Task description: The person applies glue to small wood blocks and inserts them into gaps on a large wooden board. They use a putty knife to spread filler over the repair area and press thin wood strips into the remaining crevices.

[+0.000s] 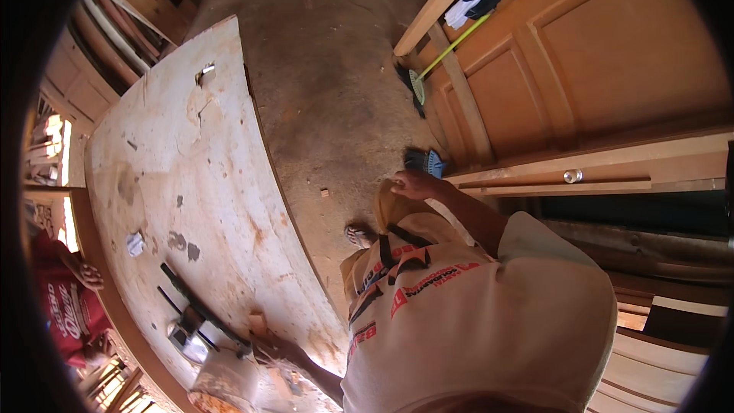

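My left hand [271, 348] is at the lower part of the white workboard [183, 183], fingers bent beside a small wooden piece [258, 325] and a tool with black bars and a silver body [191, 325]; what it grips is unclear. A pale cylindrical container [225, 382] stands below the tool. My right hand [413, 183] hangs in front of my trousers, fingers curled, their contents hidden. My sandalled foot [359, 235] is on the floor.
A co-worker in red [65, 313] stands beyond the board's left edge. Crumpled paper [134, 243] lies on the board. A green-handled broom [451, 46] and blue brush head [433, 162] are by wooden door panels [604, 46] at right. Planks [122, 30] lean at upper left.
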### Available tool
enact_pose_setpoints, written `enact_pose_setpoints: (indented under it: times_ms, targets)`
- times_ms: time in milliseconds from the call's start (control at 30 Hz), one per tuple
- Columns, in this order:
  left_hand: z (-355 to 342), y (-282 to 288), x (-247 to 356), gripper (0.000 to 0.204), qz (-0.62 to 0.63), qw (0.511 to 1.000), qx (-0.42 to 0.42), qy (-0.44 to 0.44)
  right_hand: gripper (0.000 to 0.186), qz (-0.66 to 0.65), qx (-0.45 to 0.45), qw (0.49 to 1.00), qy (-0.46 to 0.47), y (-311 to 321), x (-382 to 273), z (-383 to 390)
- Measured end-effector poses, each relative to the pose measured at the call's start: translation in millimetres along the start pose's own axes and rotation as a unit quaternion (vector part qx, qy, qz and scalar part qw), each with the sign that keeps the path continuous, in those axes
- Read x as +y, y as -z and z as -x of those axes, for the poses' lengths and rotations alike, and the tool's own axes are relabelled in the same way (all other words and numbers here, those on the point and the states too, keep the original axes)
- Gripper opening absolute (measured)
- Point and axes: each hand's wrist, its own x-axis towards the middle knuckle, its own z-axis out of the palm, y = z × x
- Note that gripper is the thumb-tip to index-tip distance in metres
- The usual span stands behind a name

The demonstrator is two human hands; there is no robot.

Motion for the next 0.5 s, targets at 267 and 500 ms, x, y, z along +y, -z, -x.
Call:
enact_pose_setpoints:
  times_ms: [267,500]
  targets:
    - [-78,-34,96,0.057,-0.123,0.97,0.074,0.195,0.041,0.094,-0.147,0.963,-0.206,49,229,-22]
    - [-274,-38,335,0.056,0.049,0.982,0.122,0.135,0.021,-0.206,-0.068,0.923,-0.317,194,190,-272]
